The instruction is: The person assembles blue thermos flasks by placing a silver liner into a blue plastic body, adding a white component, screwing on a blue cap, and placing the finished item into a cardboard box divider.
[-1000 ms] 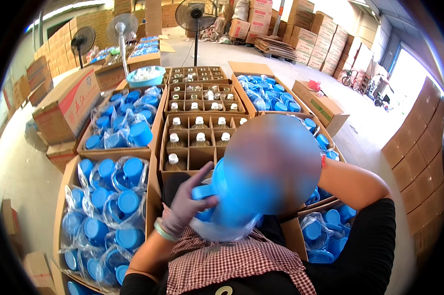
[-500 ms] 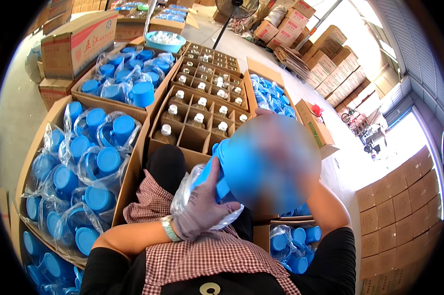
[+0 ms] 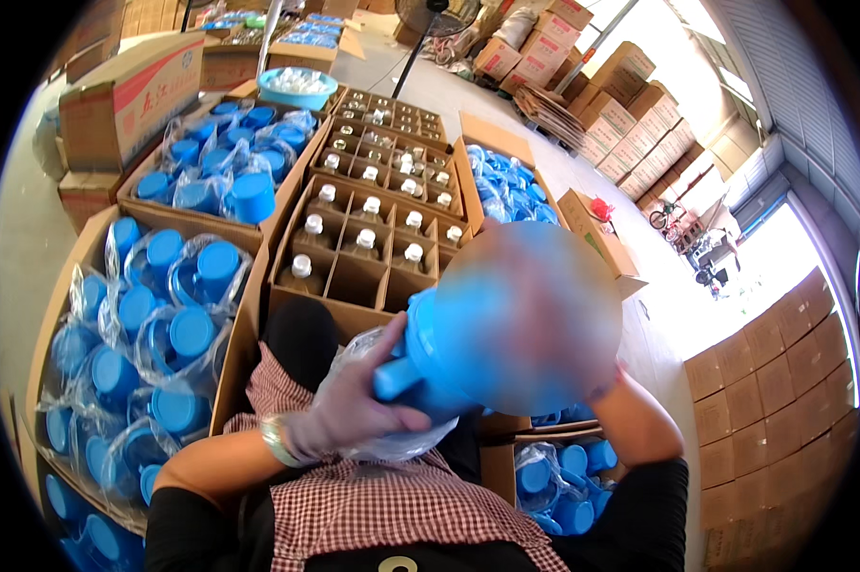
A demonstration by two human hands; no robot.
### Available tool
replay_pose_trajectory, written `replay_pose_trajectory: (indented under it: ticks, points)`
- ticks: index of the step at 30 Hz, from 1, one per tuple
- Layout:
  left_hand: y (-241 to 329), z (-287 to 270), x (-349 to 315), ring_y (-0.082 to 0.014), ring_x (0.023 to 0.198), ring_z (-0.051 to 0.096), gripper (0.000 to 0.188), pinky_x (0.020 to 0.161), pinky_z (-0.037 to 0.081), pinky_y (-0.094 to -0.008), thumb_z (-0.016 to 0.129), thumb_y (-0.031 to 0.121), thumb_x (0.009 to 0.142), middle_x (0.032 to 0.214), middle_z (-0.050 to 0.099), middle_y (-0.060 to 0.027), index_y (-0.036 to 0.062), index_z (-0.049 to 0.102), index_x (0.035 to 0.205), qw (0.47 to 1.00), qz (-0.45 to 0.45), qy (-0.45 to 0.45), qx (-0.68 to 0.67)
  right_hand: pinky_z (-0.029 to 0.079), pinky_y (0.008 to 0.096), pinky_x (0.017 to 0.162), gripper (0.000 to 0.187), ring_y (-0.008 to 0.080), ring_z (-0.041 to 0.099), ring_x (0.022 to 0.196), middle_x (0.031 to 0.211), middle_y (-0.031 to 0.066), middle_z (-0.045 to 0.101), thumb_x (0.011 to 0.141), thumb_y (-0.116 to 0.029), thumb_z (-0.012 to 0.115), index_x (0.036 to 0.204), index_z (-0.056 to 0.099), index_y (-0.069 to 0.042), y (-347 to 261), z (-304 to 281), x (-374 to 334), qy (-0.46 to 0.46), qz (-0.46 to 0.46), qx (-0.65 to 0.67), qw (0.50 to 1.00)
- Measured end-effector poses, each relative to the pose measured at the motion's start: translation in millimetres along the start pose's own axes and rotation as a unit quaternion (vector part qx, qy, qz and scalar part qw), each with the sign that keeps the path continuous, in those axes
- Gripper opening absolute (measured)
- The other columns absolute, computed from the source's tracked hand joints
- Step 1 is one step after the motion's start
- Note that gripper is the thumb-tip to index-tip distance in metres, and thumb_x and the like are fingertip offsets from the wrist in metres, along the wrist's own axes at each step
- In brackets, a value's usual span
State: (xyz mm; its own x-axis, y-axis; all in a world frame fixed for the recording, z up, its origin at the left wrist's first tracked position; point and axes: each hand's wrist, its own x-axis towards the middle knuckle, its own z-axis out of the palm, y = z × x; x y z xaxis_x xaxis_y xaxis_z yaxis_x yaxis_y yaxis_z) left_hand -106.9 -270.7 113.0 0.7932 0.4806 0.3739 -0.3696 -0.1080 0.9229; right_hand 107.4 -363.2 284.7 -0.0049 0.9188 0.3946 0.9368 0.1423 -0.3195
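Stacked cardboard boxes [image 3: 625, 129] stood well beyond the divided bottle carton [image 3: 358, 278], off to its right. On your side of that carton, your gloved left hand [image 3: 354, 410] held a blue plastic jug [image 3: 435, 367] about its handle, clear plastic film [image 3: 401, 446] bunched below. Your right hand [image 3: 535, 300] was blurred, its grip impossible to tell. Bagged blue jugs [image 3: 192, 332] sat left of the carton.

- A jug [image 3: 435, 348] to the right of my left grip [image 3: 363, 405]
- Jugs [image 3: 192, 331] in a carton [image 3: 247, 343] at my left
- Bottles [image 3: 364, 245] in a divided carton [image 3: 346, 278] ahead
- More jugs [image 3: 574, 515] in a box [image 3: 498, 472] at my right
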Motion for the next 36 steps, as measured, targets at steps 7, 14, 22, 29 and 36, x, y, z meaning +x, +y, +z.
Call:
replay_pose_trajectory:
  ticks: [7,14,22,29,36]
  points:
    - [21,-1,31,-0.0205,0.124,0.062,0.101,0.107,0.051,-0.04,0.089,0.014,0.077,0.139,0.063,-0.0138,0.0011,0.034,0.159,0.996,-0.048,-0.029,0.069,0.052,0.0395,0.101,0.083,0.0288,0.066,0.116,0.126,0.0172,0.066,0.081,-0.028,0.082,0.151,0.044,-0.005,27,6,10,-0.082,0.0,0.039,0.996]
    - [10,-46,44,-0.0184,0.134,0.055,0.109,0.115,0.043,-0.0379,0.094,0.019,0.074,0.147,0.059,-0.0111,0.0048,0.031,0.162,0.95,-0.129,-0.186,-0.214,0.056,0.0429,0.098,0.08,0.0315,0.067,0.117,0.134,0.0146,0.062,0.079,-0.03,0.083,0.149,0.048,-0.009,-6,-14,-2,-0.053,-0.184,0.006,0.982]
    - [3,74,11,-0.0454,0.134,0.055,0.122,0.114,0.04,-0.0491,0.088,0.024,0.079,0.143,0.052,-0.0329,0.0006,0.004,0.164,0.944,-0.008,0.102,0.312,0.057,0.0438,0.084,0.073,0.0347,0.071,0.1,0.114,0.0213,0.069,0.08,-0.033,0.082,0.14,0.051,-0.006,74,33,12,0.044,0.109,0.012,0.993]
    - [-7,-26,32,-0.0185,0.135,0.052,0.122,0.113,0.043,-0.0361,0.097,0.031,0.07,0.147,0.057,-0.0127,0.0059,0.023,0.164,0.988,-0.068,-0.085,-0.113,0.052,0.0466,0.103,0.08,0.0368,0.061,0.124,0.136,0.0178,0.061,0.076,-0.033,0.086,0.146,0.053,-0.01,33,-3,28,-0.121,-0.177,0.088,0.973]
    - [-7,-42,44,-0.0158,0.107,0.068,0.107,0.097,0.054,-0.0348,0.093,0.033,0.076,0.12,0.073,-0.0083,0.0046,0.034,0.16,0.992,-0.072,-0.058,-0.09,0.057,0.0405,0.09,0.037,0.0338,0.071,0.1,0.106,0.0127,0.07,0.077,-0.018,0.081,0.111,0.07,-0.006,5,6,4,-0.05,-0.107,0.062,0.991]
